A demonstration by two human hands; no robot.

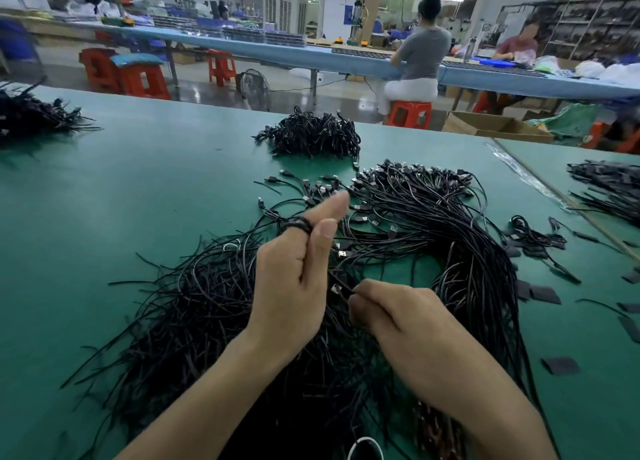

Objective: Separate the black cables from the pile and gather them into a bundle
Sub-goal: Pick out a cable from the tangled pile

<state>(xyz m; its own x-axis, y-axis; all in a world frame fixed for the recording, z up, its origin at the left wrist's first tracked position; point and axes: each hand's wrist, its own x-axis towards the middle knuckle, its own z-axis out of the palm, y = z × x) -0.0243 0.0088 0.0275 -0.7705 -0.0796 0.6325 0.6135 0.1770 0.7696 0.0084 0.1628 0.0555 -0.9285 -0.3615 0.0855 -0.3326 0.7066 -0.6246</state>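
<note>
A big loose pile of black cables with USB plugs spreads over the green table in front of me. My left hand is raised over the pile, index finger and thumb stretched forward, with black bands looped around the index finger. My right hand sits just to its right and pinches a thin black cable near its plug, fingers curled. A tied heap of black cables lies farther back at the middle of the table.
More black cable heaps lie at the far left and far right. Small black strips are scattered on the right. A white ring shows at the bottom edge. Two people sit at a blue bench behind.
</note>
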